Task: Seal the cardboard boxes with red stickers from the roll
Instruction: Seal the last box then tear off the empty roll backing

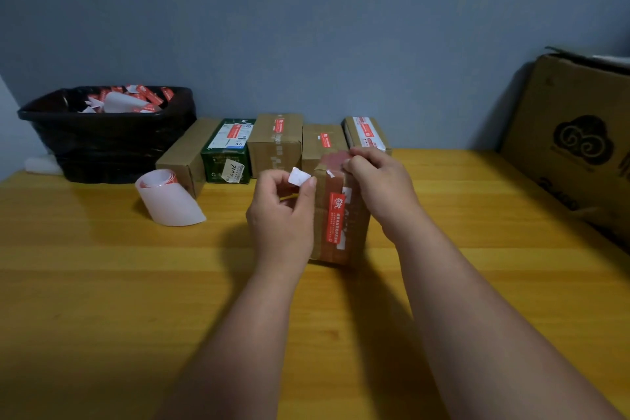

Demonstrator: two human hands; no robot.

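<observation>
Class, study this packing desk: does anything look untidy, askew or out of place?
Yes. The sticker roll lies partly unwound, a loose strip of backing paper trailing across the table. The black bin is heaped with paper scraps up to its rim. The boxes at the back sit in an uneven row.

boxes [276, 143] crowd rear, front table [102, 283] free

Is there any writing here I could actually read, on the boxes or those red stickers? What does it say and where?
Red sticker on the front box: white characters, too blurred to read.
Paper tag on the green box: handwritten marks, illegible.
Red stickers on the back row of boxes: print too small.
Large carton at right: a dark cloud-like logo, no readable words.
</observation>
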